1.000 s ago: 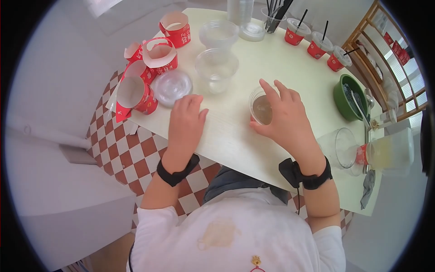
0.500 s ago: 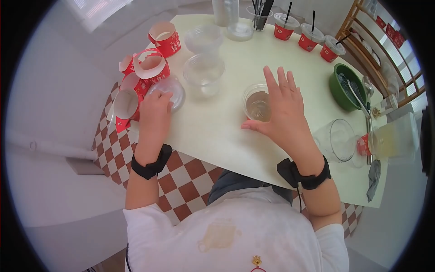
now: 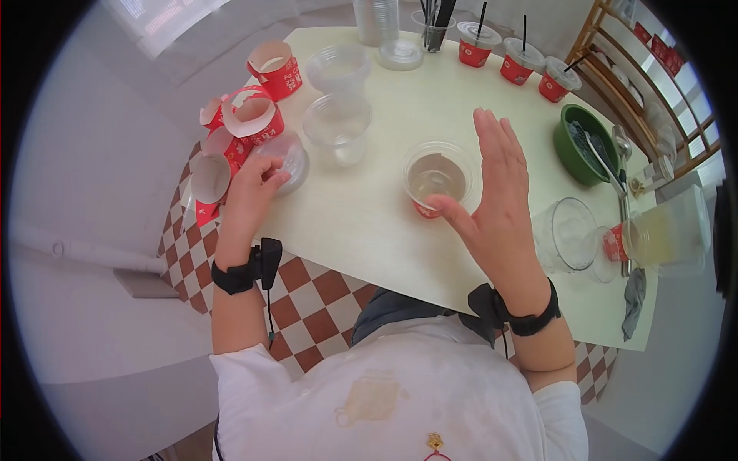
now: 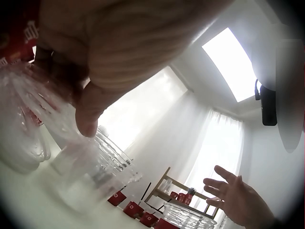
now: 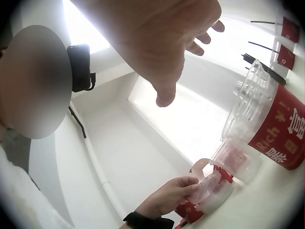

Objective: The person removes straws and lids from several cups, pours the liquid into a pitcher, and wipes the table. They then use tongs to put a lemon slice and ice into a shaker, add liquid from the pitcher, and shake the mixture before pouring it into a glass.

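At the table's left side my left hand (image 3: pixel 247 198) is at a stack of clear plastic lids (image 3: pixel 294 165). In the left wrist view, its thumb and fingers pinch a clear lid (image 4: pixel 47 93) at the top. My right hand (image 3: pixel 501 207) is raised with straight fingers, the thumb apart, beside a clear cup (image 3: pixel 433 173) of liquid. A red paper sleeve (image 5: pixel 286 129) with lettering wraps this cup. The right palm faces the cup and holds nothing.
Red paper sleeves (image 3: pixel 275 73) stand behind the left hand. Two clear empty cups (image 3: pixel 336 127) are at centre left. Lidded drinks with straws (image 3: pixel 475 50) line the back. A green bowl (image 3: pixel 569 150), a clear jug (image 3: pixel 565 238) and a pitcher of yellowish liquid (image 3: pixel 669 234) occupy the right.
My left hand has moved left from the table's front to the lids and taken hold of one. My right hand has drawn slightly right, away from the cup, its fingers straightening.
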